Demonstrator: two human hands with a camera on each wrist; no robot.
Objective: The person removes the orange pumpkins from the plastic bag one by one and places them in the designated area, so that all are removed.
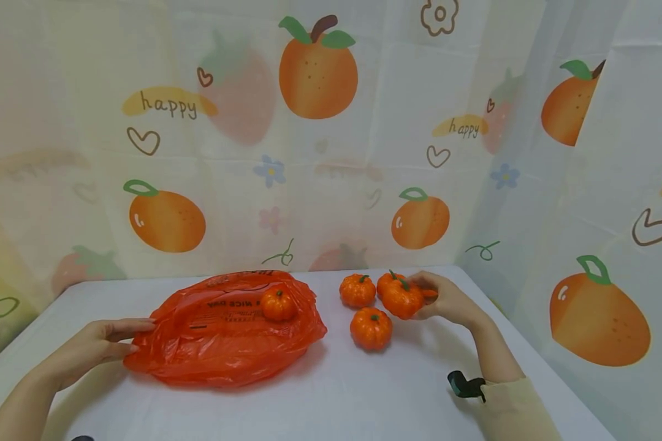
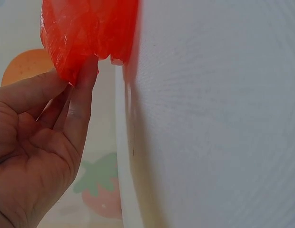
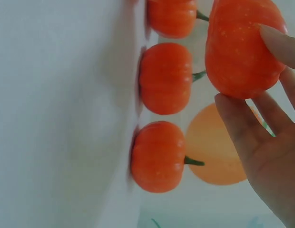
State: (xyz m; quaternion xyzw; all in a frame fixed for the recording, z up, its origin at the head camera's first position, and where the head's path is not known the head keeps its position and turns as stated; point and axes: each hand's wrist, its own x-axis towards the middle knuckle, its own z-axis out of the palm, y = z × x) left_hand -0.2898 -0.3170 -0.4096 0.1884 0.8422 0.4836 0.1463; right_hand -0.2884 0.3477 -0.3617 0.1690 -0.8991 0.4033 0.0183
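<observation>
At the left edge of a red plastic bag point(image 1: 198, 352), my left hand point(image 1: 85, 352) pinches the film between thumb and fingers, as the left wrist view confirms. The bag lies spread on the table, and a small orange pumpkin point(image 1: 277, 304) rests at its right part, against the printed film. My right hand point(image 1: 448, 300) grips another small pumpkin point(image 3: 245, 50) with a green stem, raised off the table. Near it sit three more pumpkins: one at the back left point(image 1: 357, 290), one in front point(image 1: 371, 329), and one partly hidden behind the held pumpkin point(image 1: 385, 283).
The white table point(image 1: 287, 404) meets a curtain point(image 1: 331, 184) printed with oranges and hearts at the back and right. A black strap-like object point(image 1: 466, 386) is at the right sleeve. A dark object point(image 1: 83, 438) shows at the bottom left edge.
</observation>
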